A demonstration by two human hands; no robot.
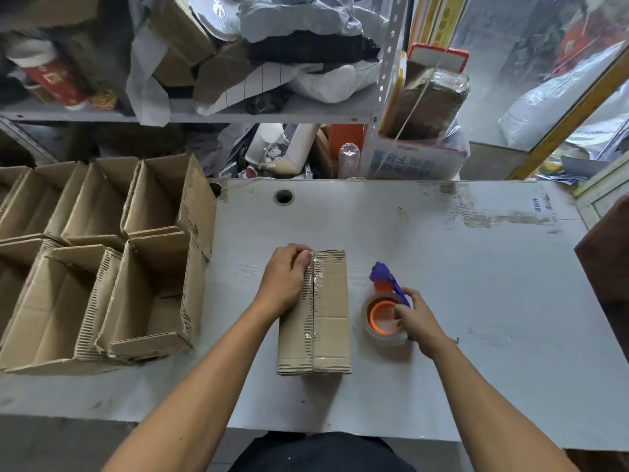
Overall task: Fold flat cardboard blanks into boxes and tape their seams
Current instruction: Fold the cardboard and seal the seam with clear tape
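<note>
Cardboard box (315,315) — table (476,267) centre, seam taped; left hand (284,279) curled over its far-left edge. Tape dispenser (386,310) at 3 o'clock, right hand (413,321) gripping it. Open folded boxes (102,260) — 9 o'clock. Cluttered shelf (204,110) at 12.

Little here can be read. At 1 o'clock, behind the table (442,267), a white carton (408,163) bears blue print, seen upside down and too blurred to make out. A small blue mark (537,205) on the table's far right corner is also illegible. At 10 o'clock, a red can (56,80) on the shelf (102,114) carries a white label, unreadable.
</note>
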